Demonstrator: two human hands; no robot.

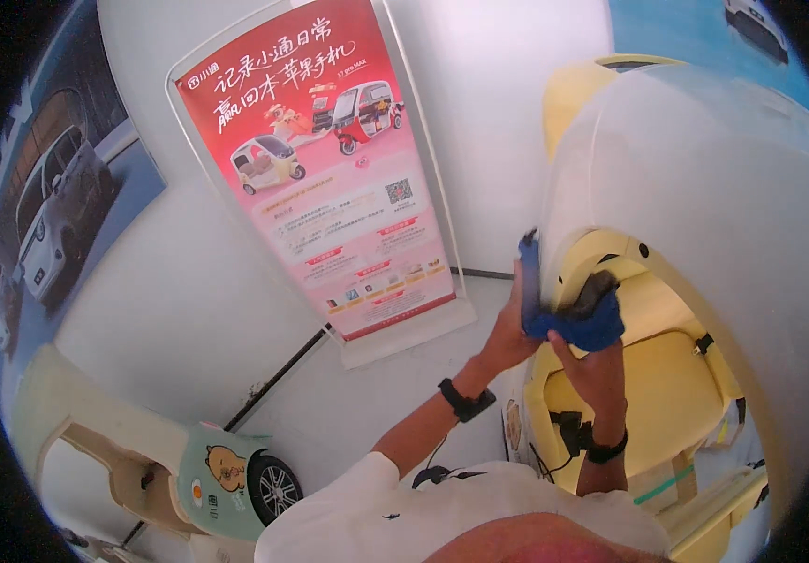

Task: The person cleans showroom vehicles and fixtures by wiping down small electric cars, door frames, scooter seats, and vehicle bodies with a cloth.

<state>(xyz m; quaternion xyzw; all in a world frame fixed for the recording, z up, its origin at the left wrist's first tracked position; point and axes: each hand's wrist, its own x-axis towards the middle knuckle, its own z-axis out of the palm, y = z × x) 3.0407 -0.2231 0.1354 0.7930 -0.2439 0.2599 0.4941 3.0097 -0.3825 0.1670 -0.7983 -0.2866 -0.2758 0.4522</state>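
Note:
A blue cloth (594,330) lies bunched against the edge of a pale vehicle body (695,159), beside the yellow-rimmed opening. My left hand (514,328) grips the cloth's left side, its fingers pointing up along the body's edge. From below, my right hand (594,373) holds the lower right part of the cloth; its fingertips are mostly covered by it. A dark grey patch (594,296) shows just above the cloth, and I cannot make out what it is. Both wrists wear black bands, the left one (467,401) with a squarish block.
Inside the opening is a yellow seat (676,380). A red and pink poster stand (329,188) stands ahead on the left. At lower left is a small green and cream vehicle (207,488) with a black wheel (275,488). A thin cable runs near my right forearm.

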